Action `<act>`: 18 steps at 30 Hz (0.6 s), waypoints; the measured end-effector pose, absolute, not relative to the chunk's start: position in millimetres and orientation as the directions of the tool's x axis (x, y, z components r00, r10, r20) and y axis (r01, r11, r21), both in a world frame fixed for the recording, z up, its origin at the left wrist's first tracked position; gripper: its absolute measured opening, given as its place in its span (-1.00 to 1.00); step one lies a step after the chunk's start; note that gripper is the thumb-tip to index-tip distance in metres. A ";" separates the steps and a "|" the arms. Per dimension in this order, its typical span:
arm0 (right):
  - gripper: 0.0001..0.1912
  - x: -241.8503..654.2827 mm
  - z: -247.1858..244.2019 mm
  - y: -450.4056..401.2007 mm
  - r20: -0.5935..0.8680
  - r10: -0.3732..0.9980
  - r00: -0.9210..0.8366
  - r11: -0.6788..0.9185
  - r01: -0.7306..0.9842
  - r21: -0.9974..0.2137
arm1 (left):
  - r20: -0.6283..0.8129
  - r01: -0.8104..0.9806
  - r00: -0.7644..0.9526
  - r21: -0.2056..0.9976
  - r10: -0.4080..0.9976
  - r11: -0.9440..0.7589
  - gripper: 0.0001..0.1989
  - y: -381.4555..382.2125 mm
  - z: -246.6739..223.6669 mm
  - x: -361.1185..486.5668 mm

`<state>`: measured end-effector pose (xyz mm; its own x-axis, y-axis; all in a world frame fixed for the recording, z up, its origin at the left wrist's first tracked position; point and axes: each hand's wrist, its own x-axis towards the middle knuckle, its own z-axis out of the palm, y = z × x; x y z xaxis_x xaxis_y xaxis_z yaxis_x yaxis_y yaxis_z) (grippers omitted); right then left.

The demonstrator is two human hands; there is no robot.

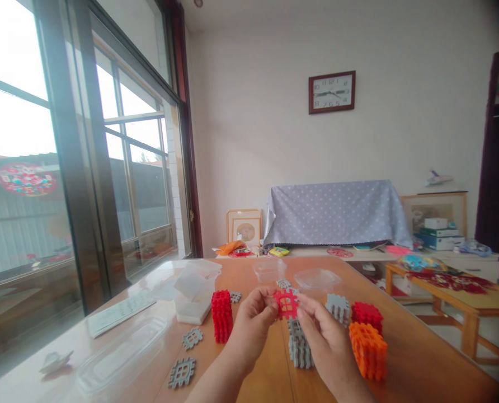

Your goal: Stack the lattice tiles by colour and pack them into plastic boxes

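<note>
Both hands meet over the middle of the wooden table, pinching a red toothed plastic building piece (287, 305) with a window-like cutout. My left hand (253, 316) grips its left edge, and my right hand (320, 324) has its right edge. Just below the piece rises a stack of grey interlocking pieces (300, 347), partly hidden by my right hand. A red stack (221, 317) stands left of my left wrist. To the right are a light grey stack (337, 308), another red stack (367, 315) and an orange stack (367, 350).
Loose grey pieces (182, 372) lie at the left front. Clear plastic lids (121, 352), a white box (193, 305) and a printed sheet (121, 314) occupy the left side. Clear containers (319, 278) sit at the back. A low wooden bench (467, 313) stands at right.
</note>
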<state>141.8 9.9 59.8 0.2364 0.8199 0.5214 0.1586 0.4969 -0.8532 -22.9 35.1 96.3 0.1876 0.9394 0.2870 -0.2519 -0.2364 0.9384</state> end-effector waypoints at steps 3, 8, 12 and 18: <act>-0.49 138.4 63.9 7.0 0.486 0.844 0.229 0.485 0.063 -0.872 | 0.372 -0.193 0.211 0.922 0.904 -0.335 -0.50 28.0 92.1 -25.4; -0.52 134.0 66.8 4.1 0.470 0.855 0.219 0.486 -0.021 -0.874 | 0.511 0.210 0.201 0.811 0.836 -0.546 -0.57 18.9 85.0 -31.5; -0.50 133.5 59.1 4.7 0.490 0.845 0.213 0.496 0.027 -0.868 | 0.542 0.387 0.188 0.725 0.819 -0.569 -0.59 15.1 85.3 -45.2; -0.47 141.6 46.4 9.7 0.432 0.843 0.320 0.413 0.127 -0.902 | 0.592 0.524 0.082 0.659 0.802 -0.540 -0.62 26.1 95.8 -102.9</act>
